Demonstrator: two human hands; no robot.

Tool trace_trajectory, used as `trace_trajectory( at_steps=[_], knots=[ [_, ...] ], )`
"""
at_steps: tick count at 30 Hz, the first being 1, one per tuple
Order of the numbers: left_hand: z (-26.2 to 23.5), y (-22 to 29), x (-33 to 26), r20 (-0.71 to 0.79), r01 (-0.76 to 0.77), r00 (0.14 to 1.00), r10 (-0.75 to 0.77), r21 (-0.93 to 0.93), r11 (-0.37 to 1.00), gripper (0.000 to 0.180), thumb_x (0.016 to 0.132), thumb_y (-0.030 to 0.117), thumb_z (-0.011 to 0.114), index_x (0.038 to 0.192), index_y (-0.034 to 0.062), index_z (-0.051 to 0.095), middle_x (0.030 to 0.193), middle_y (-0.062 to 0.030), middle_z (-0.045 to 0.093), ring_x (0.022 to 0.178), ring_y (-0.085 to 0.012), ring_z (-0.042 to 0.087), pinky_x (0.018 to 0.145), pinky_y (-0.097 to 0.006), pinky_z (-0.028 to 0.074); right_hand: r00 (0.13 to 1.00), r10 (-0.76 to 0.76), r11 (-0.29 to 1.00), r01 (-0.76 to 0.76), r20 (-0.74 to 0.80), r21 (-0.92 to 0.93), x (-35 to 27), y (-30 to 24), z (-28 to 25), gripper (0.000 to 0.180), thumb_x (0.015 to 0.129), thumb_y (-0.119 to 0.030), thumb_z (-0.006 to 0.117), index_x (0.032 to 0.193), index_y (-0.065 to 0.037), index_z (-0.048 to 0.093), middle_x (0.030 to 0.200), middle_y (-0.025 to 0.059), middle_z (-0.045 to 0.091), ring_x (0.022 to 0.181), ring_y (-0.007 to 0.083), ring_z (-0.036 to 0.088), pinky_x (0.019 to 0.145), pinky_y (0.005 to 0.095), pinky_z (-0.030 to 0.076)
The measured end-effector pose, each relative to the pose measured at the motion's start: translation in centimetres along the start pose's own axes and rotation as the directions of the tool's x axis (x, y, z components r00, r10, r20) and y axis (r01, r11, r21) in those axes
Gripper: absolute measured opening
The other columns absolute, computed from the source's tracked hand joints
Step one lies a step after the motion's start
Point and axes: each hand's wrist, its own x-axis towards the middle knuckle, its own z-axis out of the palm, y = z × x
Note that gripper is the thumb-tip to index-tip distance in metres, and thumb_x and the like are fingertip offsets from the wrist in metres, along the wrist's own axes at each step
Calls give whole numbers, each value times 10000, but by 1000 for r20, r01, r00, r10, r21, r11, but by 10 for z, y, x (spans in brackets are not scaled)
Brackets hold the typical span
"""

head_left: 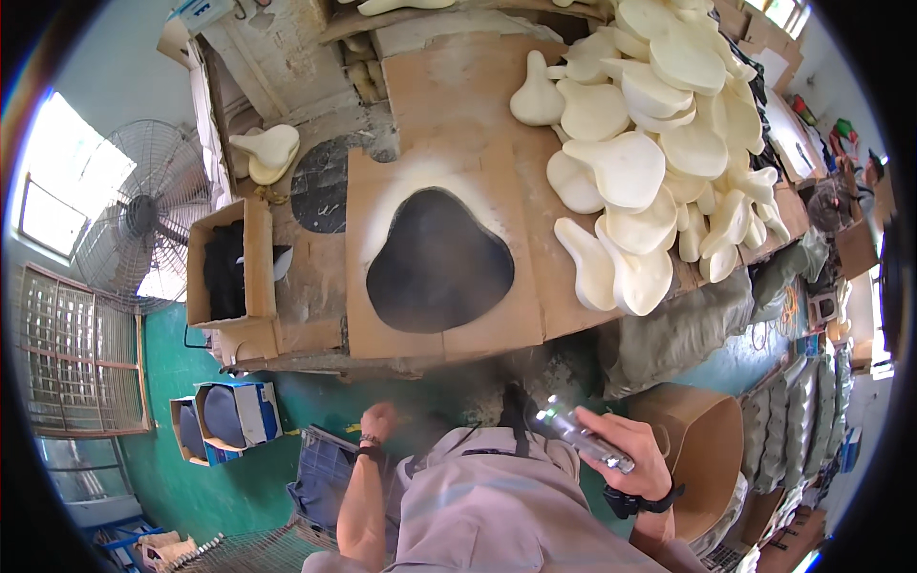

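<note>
In my right hand (630, 451) is a silver metal tool (585, 435) shaped like a spray gun, held above the floor at the right of my lap. Its grip is partly hidden by my fingers. My left hand (378, 420) is curled closed below the table's front edge, and nothing shows in it. Ahead of both hands, a dark, rounded, saddle-shaped piece (439, 263) lies on a cardboard sheet (371, 191). A whitish, powdery band surrounds its upper edge. Neither hand touches this piece.
Cream saddle-shaped foam pads (626, 172) are heaped on the table's right, with others (272, 148) at the left. An open carton (256, 258) holds dark material. A large fan (141, 220) stands left. Below are a floor box (250, 415) and a brown carton (702, 444).
</note>
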Motion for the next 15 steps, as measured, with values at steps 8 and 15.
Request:
trace_trajectory(
  at_steps=[8, 15],
  knots=[
    [18, 123, 107, -384, -305, 853, 354, 184, 934, 239, 882, 121, 687, 1113, 60, 706, 862, -101, 726, 761, -181, 691, 661, -325, 553, 960, 106, 992, -121, -260, -40, -14, 7, -16, 594, 743, 49, 738, 1321, -5, 609, 876, 169, 668, 716, 313, 652, 659, 337, 514],
    [53, 227, 129, -520, 82, 842, 143, 386, 919, 291, 802, 213, 793, 1079, 187, 703, 965, -92, 641, 956, -298, 655, 824, -429, 530, 965, 101, 995, -97, -241, 28, -1, 12, -20, 562, 776, -8, 730, 1321, 24, 602, 879, 160, 655, 713, 264, 619, 677, 314, 487]
  ],
)
